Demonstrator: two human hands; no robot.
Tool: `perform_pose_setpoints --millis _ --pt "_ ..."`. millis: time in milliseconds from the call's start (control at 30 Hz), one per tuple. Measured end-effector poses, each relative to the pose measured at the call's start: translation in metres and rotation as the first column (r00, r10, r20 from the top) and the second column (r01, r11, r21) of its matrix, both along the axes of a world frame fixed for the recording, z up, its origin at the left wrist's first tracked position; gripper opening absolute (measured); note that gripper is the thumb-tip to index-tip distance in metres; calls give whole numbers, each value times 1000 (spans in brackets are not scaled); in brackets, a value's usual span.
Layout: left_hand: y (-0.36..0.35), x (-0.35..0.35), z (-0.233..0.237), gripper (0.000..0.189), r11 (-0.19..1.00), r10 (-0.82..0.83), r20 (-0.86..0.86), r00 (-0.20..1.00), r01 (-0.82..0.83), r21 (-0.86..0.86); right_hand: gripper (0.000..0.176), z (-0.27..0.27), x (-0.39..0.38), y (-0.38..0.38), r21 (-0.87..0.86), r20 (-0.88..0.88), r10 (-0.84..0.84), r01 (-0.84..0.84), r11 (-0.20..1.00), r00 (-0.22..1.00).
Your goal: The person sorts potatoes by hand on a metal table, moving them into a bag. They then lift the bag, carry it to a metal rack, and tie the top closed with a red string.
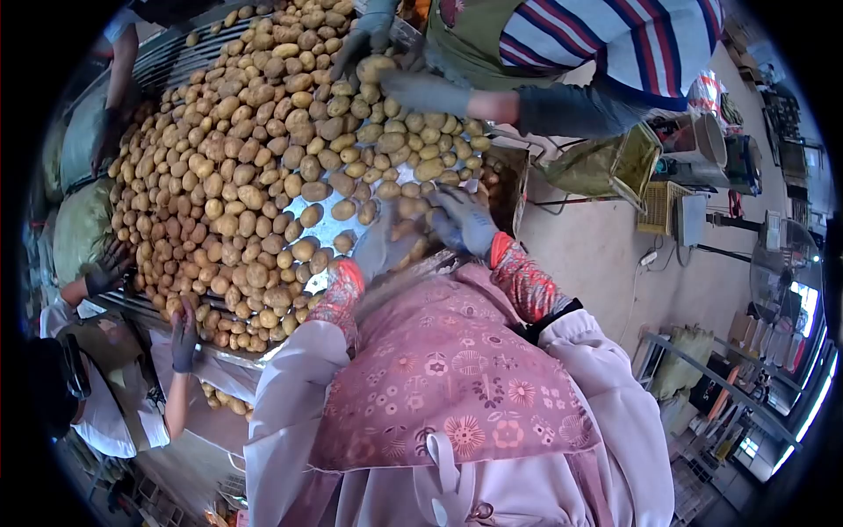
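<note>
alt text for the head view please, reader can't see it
The camera wearer's gloved left hand and right hand are among potatoes heaped across a table, the left one blurred. A co-worker in stripes reaches in opposite; other people's hands show along the picture's left side.

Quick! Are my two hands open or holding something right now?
Left hand: blurred beside the potatoes; can't tell.
Right hand: fingers spread, palm hidden; can't tell if it's holding anything.
</note>
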State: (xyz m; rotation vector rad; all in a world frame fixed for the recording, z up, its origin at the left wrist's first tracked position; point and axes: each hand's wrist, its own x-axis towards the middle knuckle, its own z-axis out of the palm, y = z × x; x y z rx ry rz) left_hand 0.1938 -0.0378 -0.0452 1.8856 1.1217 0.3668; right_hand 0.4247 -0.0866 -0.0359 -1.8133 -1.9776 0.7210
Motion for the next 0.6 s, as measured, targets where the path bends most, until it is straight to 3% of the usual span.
perform_pose_setpoints --millis 33,67,100,167,233,300,333,367,433,467,533,600 --pt "10 11 14 61 981 -81 19 997 83 -175 49 -11 -4 -1 50 -47 41 -38 998 998" --pt "25 17 20 46 978 -200 -81 976 194 -80 51 -5 -2 -4 -25 15 56 -56 998 998" --pt "38 21 26 46 977 -205 -79 975 199 -80 51 -6 6 -6 -26 17 51 -50 998 999" --pt "59 27 39 36 996 -35 76 997 28 84 51 -7 25 -4 -30 184 105 -101 994 977" --pt "77 24 50 35 984 -50 107 993 30 178 49 8 21 -4 13 286 37 -43 999 958" --pt "80 21 51 34 963 -68 138 988 29 266 46 34 3 0 -151 234 -104 141 978 967" --pt "73 18 50 32 982 -167 -80 983 173 74 47 -1 4 -6 71 135 -64 54 996 989" --pt "63 13 47 31 953 -296 -273 915 265 -145 56 -13 -3 -10 0 67 19 -19 1000 998" --pt "30 -10 14 33 842 -536 -195 821 507 -184 68 -10 -18 -21 -183 147 153 -125 975 977" --pt "12 -18 4 33 841 -538 -198 819 508 -184 76 -5 -22 -23 -225 134 156 -123 967 979" --pt "-18 -30 -8 36 879 -428 -188 884 456 142 77 -11 -17 -25 -198 138 158 -129 972 978" --pt "-26 -36 -6 37 916 -376 -143 916 390 91 80 -17 -9 -23 -163 143 174 -150 975 974"
